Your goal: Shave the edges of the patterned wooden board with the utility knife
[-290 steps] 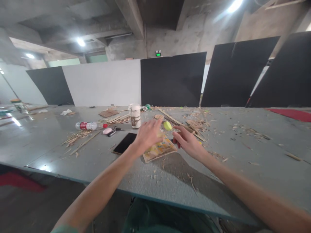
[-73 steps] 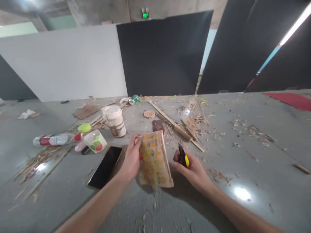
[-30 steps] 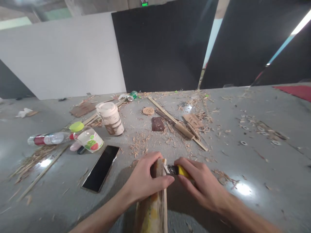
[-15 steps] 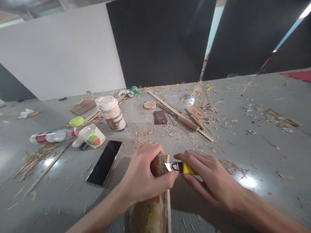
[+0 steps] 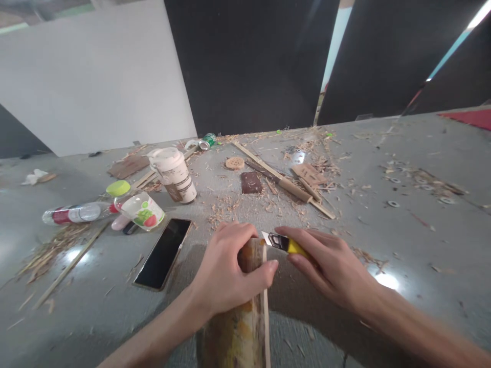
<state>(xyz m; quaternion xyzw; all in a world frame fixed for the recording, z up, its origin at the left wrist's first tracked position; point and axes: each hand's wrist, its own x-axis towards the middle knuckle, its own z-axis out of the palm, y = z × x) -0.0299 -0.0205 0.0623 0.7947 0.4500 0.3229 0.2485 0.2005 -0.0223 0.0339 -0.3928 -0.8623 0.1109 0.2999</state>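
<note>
My left hand [image 5: 230, 273] grips the far end of a mottled brown and yellow bamboo piece [image 5: 233, 337], which runs toward me with a pale cut edge on its right side. Its thumb lies across the top, near that edge. A yellow utility knife [image 5: 295, 247] is held in my right hand [image 5: 333, 263], its bare blade pointing left at the far right corner of the bamboo. Whether the blade touches the wood I cannot tell. The rear of the knife handle is hidden by my fingers.
Left of the bamboo lie a phone [image 5: 163, 254], a green-capped bottle [image 5: 140, 208] and another plastic bottle [image 5: 79, 213]. A white paper cup [image 5: 174, 176] stands behind them. Wood strips [image 5: 284, 181], shavings and a green can [image 5: 207, 141] lie farther back. Metal washers [image 5: 393, 203] are scattered at right.
My right hand has shifted the knife slightly away from me, from over the bamboo's edge near my left thumb to its far corner. My left hand keeps its grip.
</note>
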